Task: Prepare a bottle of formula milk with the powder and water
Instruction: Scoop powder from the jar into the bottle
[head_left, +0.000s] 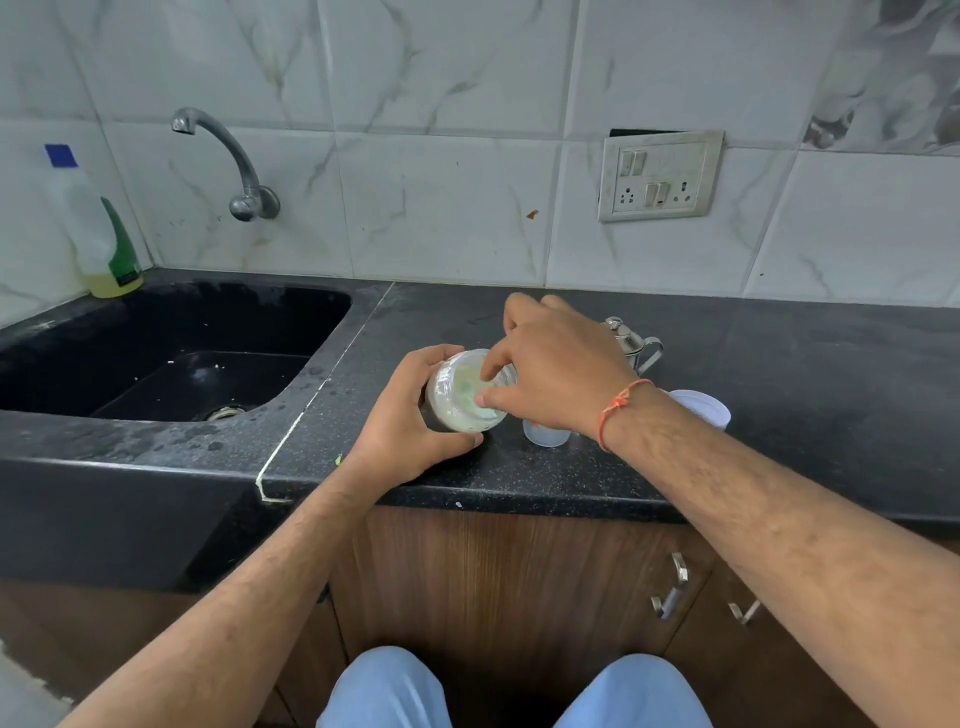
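Just right of the black sink (171, 358), on the dark speckled desk (571, 483), stands the feeding bottle (465, 395), a clear, squat one holding a pale milky mix that clouds its inside. Its mouth is tipped toward the camera, so the bottle leans rather than standing straight.

On the sink side of the bottle, the left hand (410, 426) wraps round it, fingers curled over the far wall and thumb pressed against the near base; this grip is closed on the bottle. From the side away from the sink, the right hand (550, 374) reaches over the bottle's mouth, its thumb and forefinger pinching at the rim. Whether they hold a small part there or only the rim itself is too blurred to tell. An orange thread band (618, 410) circles the right wrist.

Further from the sink than the bottle, a small translucent cup (545, 434) sits just beside it, partly under the right wrist. A second pale cup (704, 408) lies beyond the forearm, and a small steel jug (631, 343) with a handle stands behind the right hand.

Above the sink, a curved steel tap (234, 161) juts from the marble-look tiles. At the sink's far left corner stands a plastic dish-soap bottle (101, 234) with a blue cap. On the wall well right of the sink sits a switch plate (660, 174).
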